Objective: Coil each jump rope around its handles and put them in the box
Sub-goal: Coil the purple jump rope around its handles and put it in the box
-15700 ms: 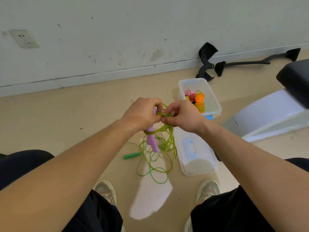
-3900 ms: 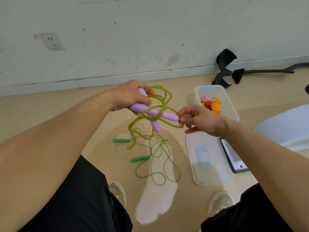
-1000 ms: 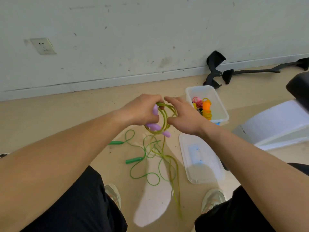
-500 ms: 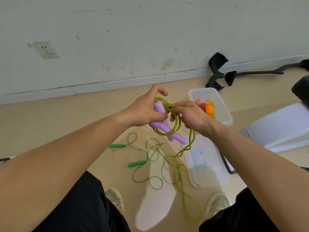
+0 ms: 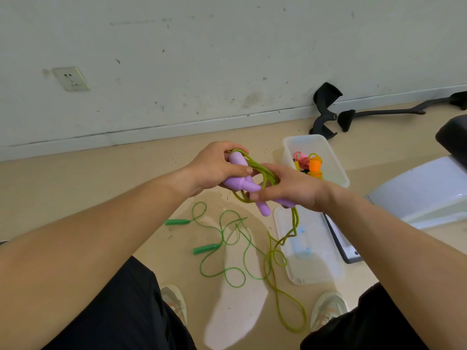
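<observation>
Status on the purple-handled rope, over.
Left hand grips purple handles; right hand holds olive cord, part coiled. Loose tail trails to floor, crossing green rope. Box open, unobstructed.

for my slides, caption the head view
Left hand and right hand hold a yellow-green rope looped around purple handles; green rope on floor, box nearby

purple handles (image 5: 237, 183), yellow-green cord (image 5: 295, 219), green jump rope (image 5: 206, 248), clear box (image 5: 286, 154)
</observation>
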Available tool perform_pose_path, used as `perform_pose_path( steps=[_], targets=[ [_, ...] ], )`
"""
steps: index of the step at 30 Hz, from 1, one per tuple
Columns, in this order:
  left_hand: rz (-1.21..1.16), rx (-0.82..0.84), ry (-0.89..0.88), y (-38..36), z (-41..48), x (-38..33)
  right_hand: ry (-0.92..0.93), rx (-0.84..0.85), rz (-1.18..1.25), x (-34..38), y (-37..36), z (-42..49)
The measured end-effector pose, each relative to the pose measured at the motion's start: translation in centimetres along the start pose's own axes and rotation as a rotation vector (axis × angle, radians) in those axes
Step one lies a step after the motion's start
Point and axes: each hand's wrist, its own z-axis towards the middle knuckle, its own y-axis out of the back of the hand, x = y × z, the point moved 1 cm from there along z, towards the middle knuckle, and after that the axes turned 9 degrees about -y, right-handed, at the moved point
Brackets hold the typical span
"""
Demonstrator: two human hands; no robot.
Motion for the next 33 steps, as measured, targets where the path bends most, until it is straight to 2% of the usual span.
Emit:
perform_pose_path(
  steps=[4,9,12,16,18,21,24,30,33],
  targets=[
    [-0.09,-0.011,0.049,-0.6,-0.1,0.3,-0.045,-0.067,-0.039,-0.1,-0.3,0.3],
    [-0.157,-0.076,0.13,-0.9,0.4,0.7,0.005,-0.192,-0.1,-0.5,-0.9,1.2],
    [-0.052,-0.117,0.116,-1.3,0.5,1.1,0.023,-0.246,-0.125,-0.6,-1.2,1.4],
    [0.272,-0.186,0.007,-1.9,0.7,1.3,0.046,-0.284,-0.116,-0.4,-1.3,1.3],
    [0.314,-0.215,0.016,-1.9,0.8,1.0,0.056,-0.297,-0.11,-0.3,-1.3,1.3],
    [0.208,-0.25,0.082,-1.7,0.6,0.4,0.075,-0.304,-0.111,-0.1,-1.3,1.2],
    [0.153,-0.187,0.161,-2.0,0.2,0.2,0.081,-0.323,-0.127,-0.1,-1.5,1.3],
    [0.075,-0.185,0.134,-2.3,0.2,0.1,0.078,-0.317,-0.122,-0.5,-2.0,1.6],
    [0.145,-0.222,0.112,-2.3,0.1,0.5,0.058,-0.285,-0.122,-0.5,-2.5,1.7]
  ],
)
